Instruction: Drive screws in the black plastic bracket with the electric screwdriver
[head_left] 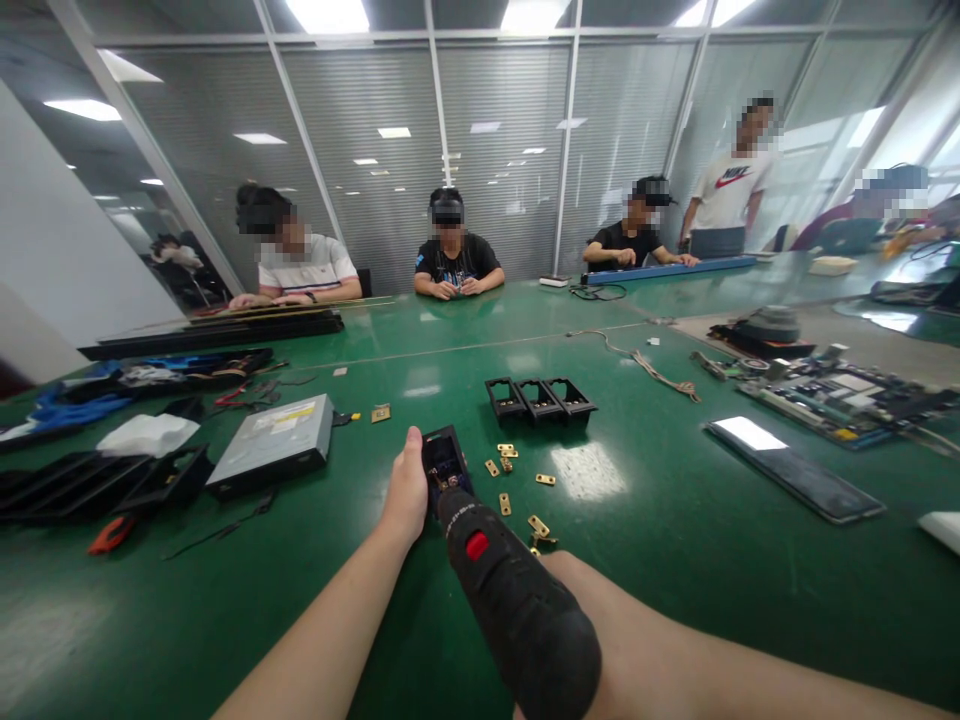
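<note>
In the head view, the left hand [405, 490] gripped one black frame [448, 450] by its side, thumb along the edge and fingers mostly hidden; brass-coloured metal showed inside this hollow frame. The right hand [574, 590] was wrapped round one black power driver [517, 600] with a red button, its fingers out of sight behind the body. The driver's nose pointed into the frame, low over the green table [750, 570]; whether its bit touched metal could not be seen.

Just beyond stood three more black frames [540, 403] in a row, side by side, with small brass-coloured bits inside. Between these and the driver lay brass plates [545, 480]: three singly, the others in two small clusters, too overlapped to count surely.

To the left sat one silver disc drive [277, 435], with one tan square [381, 413] near it; to the right, one dark slab [795, 470] and one circuit board [847, 390].
</note>
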